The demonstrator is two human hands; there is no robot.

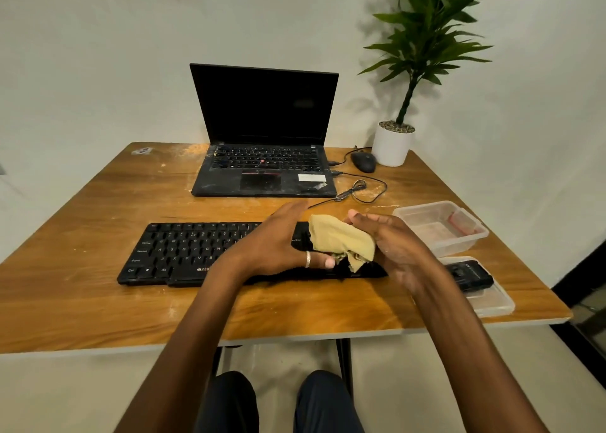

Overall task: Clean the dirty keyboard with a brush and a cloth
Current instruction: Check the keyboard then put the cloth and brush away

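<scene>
A black keyboard (183,252) lies across the middle of the wooden table (98,301), and its right part is hidden behind my hands. Just above that right end, my right hand (396,249) grips a crumpled yellow cloth (341,239), with the thumb over the cloth's top edge. My left hand (272,245) hovers over the keys with its fingers stretched out. Its ringed thumb touches the cloth's lower bunched part. A black handled tool (469,275), which may be the brush, rests on a clear lid (492,304) at the right.
A dusty open laptop (265,170) stands behind the keyboard. A black mouse (363,161) and its coiled cable (360,191) lie to the laptop's right. A potted plant (392,144) stands at the back right corner. A clear plastic container (442,227) sits right of my hands.
</scene>
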